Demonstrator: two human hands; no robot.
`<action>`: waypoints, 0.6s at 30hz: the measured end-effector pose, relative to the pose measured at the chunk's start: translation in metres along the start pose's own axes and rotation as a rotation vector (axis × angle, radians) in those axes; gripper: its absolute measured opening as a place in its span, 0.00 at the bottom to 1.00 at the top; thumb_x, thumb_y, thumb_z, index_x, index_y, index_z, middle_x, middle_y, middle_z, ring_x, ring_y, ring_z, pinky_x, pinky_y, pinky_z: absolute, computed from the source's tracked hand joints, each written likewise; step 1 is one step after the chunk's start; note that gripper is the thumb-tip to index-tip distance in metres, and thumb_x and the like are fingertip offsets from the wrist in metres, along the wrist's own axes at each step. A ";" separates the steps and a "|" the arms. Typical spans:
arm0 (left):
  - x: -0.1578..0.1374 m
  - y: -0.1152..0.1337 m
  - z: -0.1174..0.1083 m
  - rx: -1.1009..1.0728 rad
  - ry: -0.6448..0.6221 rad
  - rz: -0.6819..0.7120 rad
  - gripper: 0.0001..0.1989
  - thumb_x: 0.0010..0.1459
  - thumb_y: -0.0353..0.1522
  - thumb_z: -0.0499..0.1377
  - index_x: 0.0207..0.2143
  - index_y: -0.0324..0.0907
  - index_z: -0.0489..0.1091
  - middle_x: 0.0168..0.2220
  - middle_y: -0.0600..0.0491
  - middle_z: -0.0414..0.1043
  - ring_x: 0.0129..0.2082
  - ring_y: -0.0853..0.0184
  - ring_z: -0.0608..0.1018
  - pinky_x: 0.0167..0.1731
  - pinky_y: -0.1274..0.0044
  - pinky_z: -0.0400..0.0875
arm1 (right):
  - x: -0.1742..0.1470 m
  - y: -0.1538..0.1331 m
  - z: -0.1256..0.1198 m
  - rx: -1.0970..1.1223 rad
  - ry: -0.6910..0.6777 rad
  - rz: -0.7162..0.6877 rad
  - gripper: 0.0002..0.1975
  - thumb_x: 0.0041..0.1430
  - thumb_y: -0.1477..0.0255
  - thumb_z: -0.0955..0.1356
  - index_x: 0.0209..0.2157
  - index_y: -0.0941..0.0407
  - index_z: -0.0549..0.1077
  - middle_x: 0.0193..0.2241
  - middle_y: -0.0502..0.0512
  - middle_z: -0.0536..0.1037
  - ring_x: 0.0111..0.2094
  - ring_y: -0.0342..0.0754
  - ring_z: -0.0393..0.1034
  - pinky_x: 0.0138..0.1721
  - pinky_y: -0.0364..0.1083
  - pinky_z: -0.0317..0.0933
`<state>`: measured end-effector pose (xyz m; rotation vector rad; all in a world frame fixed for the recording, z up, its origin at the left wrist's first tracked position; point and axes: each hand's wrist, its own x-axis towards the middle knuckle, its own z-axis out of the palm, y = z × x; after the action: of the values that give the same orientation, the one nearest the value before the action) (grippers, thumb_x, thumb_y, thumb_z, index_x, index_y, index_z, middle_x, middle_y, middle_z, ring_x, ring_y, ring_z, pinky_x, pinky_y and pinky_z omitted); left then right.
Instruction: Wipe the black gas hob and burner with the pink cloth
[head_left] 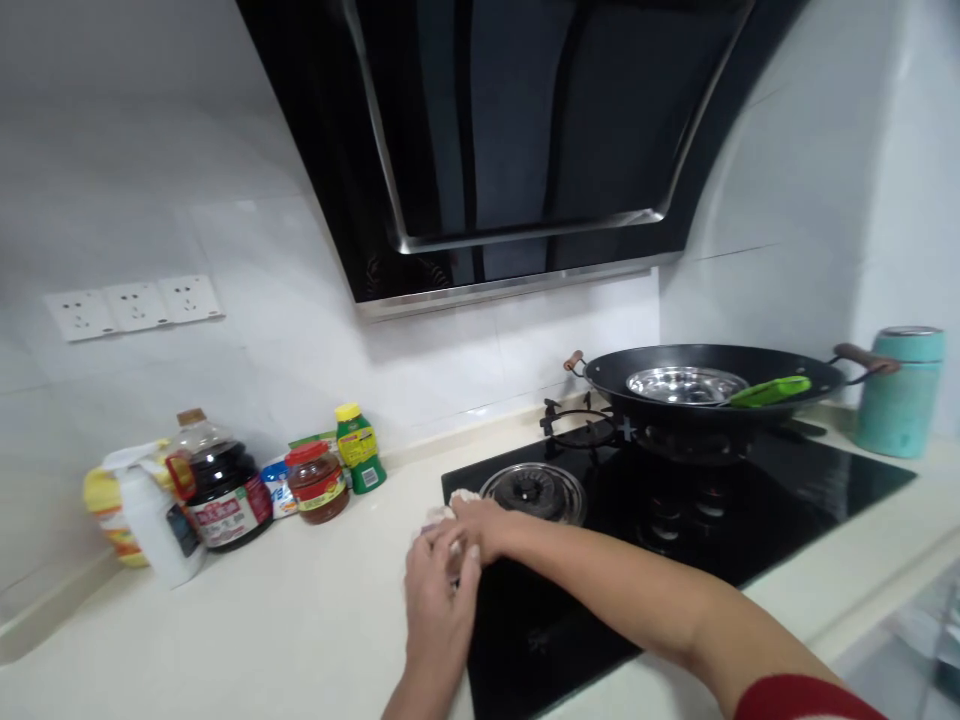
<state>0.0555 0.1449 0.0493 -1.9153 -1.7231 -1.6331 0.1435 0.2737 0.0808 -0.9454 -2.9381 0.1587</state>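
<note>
At the left edge of the black glass cooktop, my two hands meet over a crumpled whitish cloth, mostly hidden beneath them. My right hand reaches across from the right, its fingers closed on the cloth. Just in front of it, my left hand has its fingers curled and its thumb close to them, with a bit of the cloth at its fingertips. Beyond my hands is the round metal burner without a pan support on it.
A black wok holds a steel bowl and a green-handled utensil. A turquoise flask stands right. Left are a spray bottle, a dark sauce jug, a red-lidded jar and a green bottle. The range hood hangs above.
</note>
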 end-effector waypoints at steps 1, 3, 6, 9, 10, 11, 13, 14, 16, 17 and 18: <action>0.002 -0.003 -0.001 -0.010 0.022 -0.027 0.13 0.62 0.41 0.56 0.44 0.47 0.74 0.44 0.49 0.71 0.48 0.56 0.75 0.51 0.58 0.72 | -0.017 -0.007 0.001 0.003 0.008 -0.013 0.39 0.47 0.51 0.74 0.60 0.45 0.68 0.62 0.63 0.65 0.57 0.65 0.68 0.52 0.60 0.67; 0.002 -0.008 0.000 -0.024 0.011 -0.035 0.17 0.61 0.44 0.56 0.45 0.46 0.75 0.45 0.48 0.72 0.49 0.55 0.75 0.52 0.58 0.73 | -0.052 -0.019 0.005 0.021 0.060 -0.061 0.40 0.49 0.49 0.72 0.62 0.48 0.66 0.64 0.66 0.63 0.60 0.68 0.64 0.55 0.63 0.65; -0.010 -0.007 0.009 0.037 -0.193 0.074 0.21 0.62 0.44 0.54 0.54 0.48 0.73 0.56 0.47 0.72 0.57 0.54 0.73 0.59 0.55 0.67 | -0.102 -0.029 0.016 0.073 0.196 -0.187 0.38 0.56 0.51 0.68 0.65 0.51 0.62 0.68 0.66 0.58 0.66 0.69 0.53 0.63 0.67 0.53; -0.024 0.003 0.017 0.208 -0.457 0.182 0.26 0.63 0.43 0.54 0.62 0.53 0.67 0.66 0.50 0.64 0.65 0.54 0.66 0.64 0.53 0.60 | -0.147 -0.024 0.028 0.185 0.338 -0.236 0.40 0.59 0.54 0.67 0.69 0.50 0.54 0.71 0.62 0.51 0.69 0.67 0.45 0.67 0.65 0.47; -0.027 0.008 0.017 0.260 -0.520 0.187 0.27 0.63 0.43 0.54 0.64 0.53 0.64 0.68 0.51 0.62 0.66 0.53 0.65 0.64 0.53 0.59 | -0.160 -0.021 0.031 0.228 0.374 -0.225 0.41 0.59 0.54 0.67 0.70 0.50 0.51 0.71 0.62 0.50 0.68 0.67 0.46 0.66 0.65 0.48; -0.028 0.013 0.016 0.296 -0.578 0.188 0.29 0.63 0.44 0.55 0.66 0.52 0.63 0.68 0.50 0.61 0.67 0.53 0.64 0.64 0.53 0.60 | -0.173 -0.016 0.034 0.265 0.388 -0.212 0.42 0.59 0.54 0.67 0.70 0.50 0.49 0.71 0.62 0.51 0.67 0.67 0.48 0.65 0.64 0.49; -0.029 0.026 0.011 0.315 -0.708 0.206 0.34 0.60 0.47 0.58 0.67 0.51 0.60 0.68 0.49 0.60 0.67 0.51 0.65 0.64 0.56 0.61 | -0.200 -0.006 0.038 0.318 0.366 -0.194 0.42 0.59 0.54 0.67 0.70 0.49 0.50 0.69 0.62 0.56 0.64 0.66 0.54 0.63 0.65 0.52; -0.028 0.032 0.007 0.304 -0.781 0.228 0.37 0.58 0.48 0.60 0.68 0.51 0.59 0.68 0.49 0.61 0.66 0.51 0.66 0.63 0.57 0.62 | -0.213 0.000 0.038 0.332 0.338 -0.196 0.40 0.59 0.54 0.67 0.69 0.47 0.53 0.67 0.61 0.59 0.62 0.65 0.56 0.62 0.65 0.52; -0.030 0.042 0.003 0.298 -0.887 0.276 0.38 0.56 0.48 0.62 0.68 0.53 0.60 0.66 0.49 0.64 0.64 0.51 0.69 0.62 0.59 0.64 | -0.243 0.011 0.037 0.343 0.295 -0.204 0.37 0.58 0.54 0.68 0.67 0.44 0.59 0.67 0.58 0.59 0.61 0.64 0.57 0.61 0.66 0.52; -0.033 0.046 0.004 0.325 -0.894 0.290 0.37 0.56 0.46 0.62 0.67 0.53 0.61 0.65 0.49 0.66 0.62 0.51 0.70 0.61 0.60 0.65 | -0.259 0.018 0.036 0.343 0.299 -0.191 0.34 0.58 0.54 0.69 0.64 0.43 0.63 0.68 0.56 0.58 0.62 0.64 0.56 0.61 0.66 0.51; -0.037 0.049 0.006 0.373 -0.866 0.299 0.36 0.56 0.44 0.62 0.66 0.53 0.62 0.64 0.48 0.68 0.61 0.50 0.71 0.59 0.59 0.66 | -0.276 0.027 0.035 0.343 0.326 -0.157 0.31 0.58 0.54 0.70 0.62 0.42 0.66 0.68 0.55 0.57 0.63 0.63 0.54 0.61 0.65 0.51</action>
<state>0.1036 0.1069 0.0469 -2.6701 -1.6440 -0.3233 0.3802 0.1316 0.0387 -0.6221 -2.5587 0.4383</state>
